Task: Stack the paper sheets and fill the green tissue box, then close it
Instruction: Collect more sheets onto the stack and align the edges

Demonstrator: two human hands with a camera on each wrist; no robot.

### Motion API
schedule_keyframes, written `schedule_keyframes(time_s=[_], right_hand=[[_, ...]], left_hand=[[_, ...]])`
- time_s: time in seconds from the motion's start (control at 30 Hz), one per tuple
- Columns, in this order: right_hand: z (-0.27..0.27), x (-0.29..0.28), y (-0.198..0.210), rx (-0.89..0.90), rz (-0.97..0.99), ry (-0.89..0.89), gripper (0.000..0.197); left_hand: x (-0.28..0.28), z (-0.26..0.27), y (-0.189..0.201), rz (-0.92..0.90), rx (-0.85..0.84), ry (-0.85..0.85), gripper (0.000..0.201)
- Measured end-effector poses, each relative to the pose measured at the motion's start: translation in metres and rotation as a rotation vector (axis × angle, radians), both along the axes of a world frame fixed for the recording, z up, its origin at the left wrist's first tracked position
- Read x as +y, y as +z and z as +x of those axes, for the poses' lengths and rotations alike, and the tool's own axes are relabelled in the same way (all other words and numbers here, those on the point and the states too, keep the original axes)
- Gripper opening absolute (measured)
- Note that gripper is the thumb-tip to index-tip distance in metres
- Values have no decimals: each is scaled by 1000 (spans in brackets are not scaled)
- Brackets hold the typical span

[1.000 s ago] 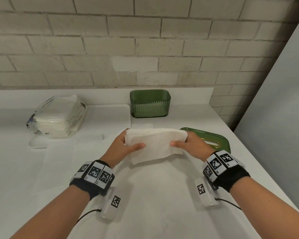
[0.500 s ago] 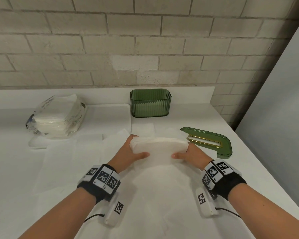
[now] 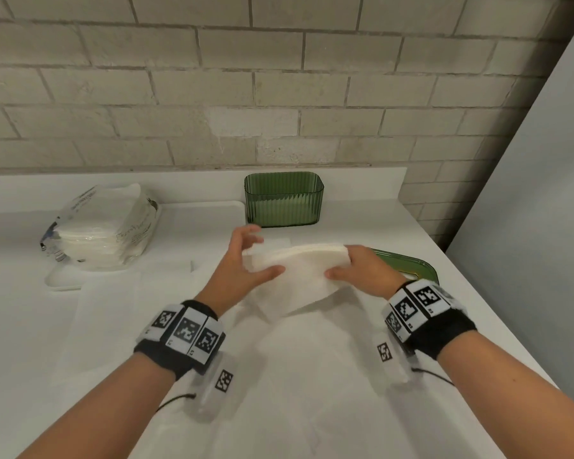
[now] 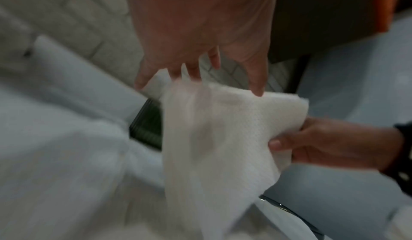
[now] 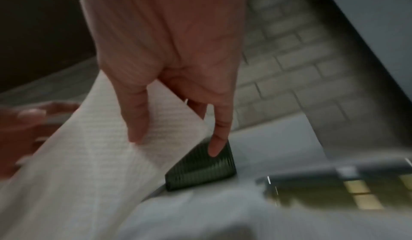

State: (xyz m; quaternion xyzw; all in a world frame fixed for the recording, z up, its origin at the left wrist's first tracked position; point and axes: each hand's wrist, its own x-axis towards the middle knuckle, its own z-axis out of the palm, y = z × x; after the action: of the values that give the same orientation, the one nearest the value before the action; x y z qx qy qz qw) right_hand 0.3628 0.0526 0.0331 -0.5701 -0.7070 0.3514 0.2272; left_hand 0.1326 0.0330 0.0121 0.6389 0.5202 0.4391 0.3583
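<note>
A stack of white paper sheets (image 3: 302,270) hangs above the counter, sagging at its near edge. My right hand (image 3: 340,266) grips its right end, thumb on the near face and fingers behind. My left hand (image 3: 259,253) is at the left end: the thumb rests on the stack and the fingers are spread and raised off it. The open green tissue box (image 3: 284,202) stands just beyond, against the wall. Its green lid (image 3: 411,265) lies flat to the right, partly hidden by my right hand. The blurred wrist views show the stack (image 4: 211,129) (image 5: 89,155) and the box (image 5: 200,169).
A clear plastic pack of white paper (image 3: 103,226) lies at the back left on a white tray (image 3: 63,283). More white sheets (image 3: 140,309) lie flat on the counter under my arms. The counter edge and a grey panel (image 3: 527,226) run along the right.
The stack has risen off the counter and moved a little toward the box. My left fingers have come off the stack and spread, leaving only the thumb on it.
</note>
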Motion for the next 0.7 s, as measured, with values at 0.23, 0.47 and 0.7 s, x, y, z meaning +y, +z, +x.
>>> schedule_keyframes(time_s=[0.23,0.47,0.7], right_hand=[[-18,2,49,24,192,166,15],[-16,-9,15,414,-75,46,49],[-28,-14,-27,350,-117,34,46]], left_hand=[[6,24,27,17,134,-145,29],[-4,26,18,-112,-362,-19,43],[-13,36,-9,-199,-359,-32,37]])
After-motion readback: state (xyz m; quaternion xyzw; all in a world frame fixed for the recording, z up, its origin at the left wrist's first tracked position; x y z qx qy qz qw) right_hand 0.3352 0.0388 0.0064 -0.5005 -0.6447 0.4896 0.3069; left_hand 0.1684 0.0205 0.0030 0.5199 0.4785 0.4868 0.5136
